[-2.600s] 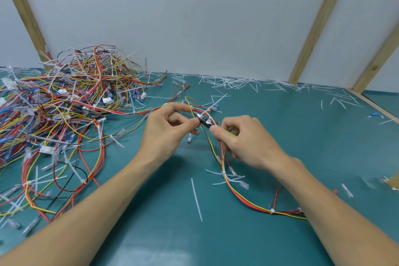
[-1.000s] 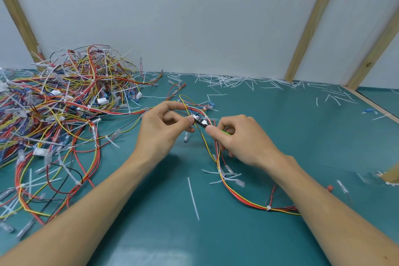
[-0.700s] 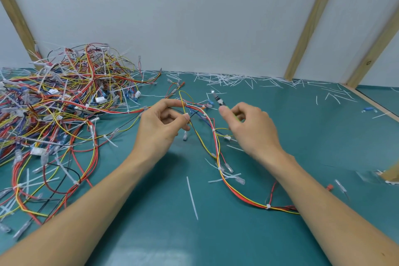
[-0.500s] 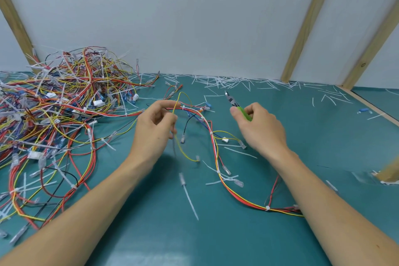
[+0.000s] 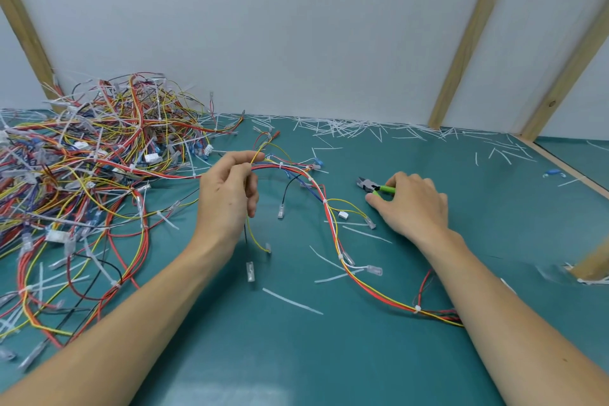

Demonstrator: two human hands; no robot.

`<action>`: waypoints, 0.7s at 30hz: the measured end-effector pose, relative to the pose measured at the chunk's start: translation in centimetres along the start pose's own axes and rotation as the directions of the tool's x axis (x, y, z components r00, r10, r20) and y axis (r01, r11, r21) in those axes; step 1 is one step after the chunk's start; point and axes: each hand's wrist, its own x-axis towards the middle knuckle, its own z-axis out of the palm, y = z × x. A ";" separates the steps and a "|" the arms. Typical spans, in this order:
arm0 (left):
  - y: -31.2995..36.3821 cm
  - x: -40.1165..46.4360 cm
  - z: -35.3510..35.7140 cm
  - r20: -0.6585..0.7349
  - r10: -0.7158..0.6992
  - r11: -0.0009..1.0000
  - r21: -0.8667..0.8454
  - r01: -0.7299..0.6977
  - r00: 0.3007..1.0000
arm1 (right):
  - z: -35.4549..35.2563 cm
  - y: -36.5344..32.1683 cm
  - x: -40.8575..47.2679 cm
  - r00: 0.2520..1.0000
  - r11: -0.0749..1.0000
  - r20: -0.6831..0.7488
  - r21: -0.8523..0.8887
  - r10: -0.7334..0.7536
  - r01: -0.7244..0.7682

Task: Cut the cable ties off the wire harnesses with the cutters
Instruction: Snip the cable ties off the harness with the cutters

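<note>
On the green bench (image 5: 296, 356), the left hand (image 5: 227, 204) pinches the harness (image 5: 324, 204) aloft; the right hand (image 5: 412, 204) grips the cutters (image 5: 374, 187) beside it. Tangled wires could get nicked near the remaining ties (image 5: 417, 308).

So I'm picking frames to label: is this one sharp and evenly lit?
Head view: even, soft light, faint shadows under the arms. Left hand, right hand and cutters are sharp; the wooden posts lean with wide-angle distortion; a smeared patch sits at the right edge.
</note>
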 end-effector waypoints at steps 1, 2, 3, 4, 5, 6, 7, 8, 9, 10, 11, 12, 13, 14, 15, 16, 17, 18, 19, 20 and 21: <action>0.0 -0.1 0.0 0.029 0.010 1.000 0.014 -0.010 1.000 | -0.2 -0.1 -0.1 1.000 1.000 0.001 -0.002 -0.011 0.011; 0.0 -0.2 0.1 0.072 0.019 0.999 0.030 -0.021 0.997 | -0.4 -0.3 -0.2 0.999 0.999 -0.011 0.019 -0.032 0.032; -0.1 -0.3 0.2 0.128 0.026 0.998 0.050 -0.032 0.991 | -0.7 -0.7 -0.5 0.997 0.994 -0.039 0.080 -0.070 0.073; -0.2 -0.5 0.3 0.197 0.027 0.996 0.074 -0.043 0.980 | -1.0 -1.2 -0.8 0.991 0.974 -0.069 0.187 -0.118 0.129; -0.3 -0.8 0.5 0.276 0.024 0.993 0.102 -0.054 0.961 | -1.4 -2.0 -1.2 0.983 0.928 -0.088 0.324 -0.163 0.183; -0.5 -1.2 0.7 0.357 0.016 0.989 0.133 -0.068 0.934 | -1.7 -2.9 -1.9 0.976 0.868 -0.082 0.446 -0.201 0.217; -0.6 -1.6 0.8 0.433 0.006 0.981 0.171 -0.089 0.901 | -1.7 -4.0 -2.6 0.968 0.825 -0.053 0.514 -0.245 0.237; -0.8 -1.9 0.8 0.494 -0.002 0.968 0.220 -0.122 0.869 | -1.3 -4.9 -3.3 0.955 0.811 -0.016 0.524 -0.298 0.262; -1.0 -2.1 0.9 0.539 -0.007 0.949 0.269 -0.164 0.843 | -0.8 -5.6 -3.9 0.939 0.817 0.011 0.496 -0.344 0.294; -1.2 -2.2 0.8 0.563 -0.008 0.930 0.308 -0.200 0.826 | -0.3 -5.9 -4.3 0.928 0.829 0.028 0.461 -0.371 0.317; -1.2 -2.2 0.7 0.568 -0.009 0.916 0.334 -0.221 0.823 | 0.1 -6.1 -4.4 0.928 0.837 0.036 0.446 -0.372 0.318; -1.2 -2.1 0.6 0.565 -0.008 0.910 0.346 -0.228 0.825 | 0.2 -6.0 -4.3 0.935 0.839 0.056 0.462 -0.351 0.287; -1.1 -2.1 0.6 0.561 -0.006 0.909 0.348 -0.229 0.828 | 0.2 -5.6 -4.0 0.944 0.840 0.083 0.486 -0.320 0.242; -1.0 -2.1 0.6 0.561 -0.001 0.910 0.343 -0.231 0.828 | 0.0 -5.4 -3.8 0.949 0.842 0.114 0.502 -0.293 0.199; -0.8 -2.2 0.6 0.570 0.004 0.912 0.334 -0.237 0.822 | -0.1 -5.2 -3.6 0.953 0.848 0.138 0.502 -0.269 0.167; -0.7 -2.3 0.7 0.588 0.012 0.913 0.322 -0.248 0.809 | -0.1 -5.0 -3.5 0.956 0.855 0.153 0.499 -0.248 0.142; -0.5 -2.5 0.8 0.612 0.021 0.912 0.312 -0.266 0.790 | 0.0 -4.9 -3.4 0.959 0.858 0.162 0.498 -0.232 0.124; -0.5 -2.7 0.9 0.638 0.030 0.906 0.307 -0.290 0.769 | 0.1 -4.9 -3.5 0.962 0.865 0.168 0.489 -0.216 0.109; -0.4 -2.9 1.0 0.658 0.039 0.897 0.308 -0.316 0.752 | 0.3 -4.9 -3.6 0.964 0.872 0.168 0.479 -0.206 0.103; -0.4 -3.0 1.1 0.670 0.048 0.888 0.310 -0.339 0.740 | 0.5 -5.0 -3.6 0.966 0.877 0.159 0.469 -0.205 0.109; -0.3 -3.1 1.1 0.676 0.055 0.881 0.314 -0.355 0.735 | 0.7 -5.0 -3.5 0.968 0.882 0.134 0.454 -0.211 0.130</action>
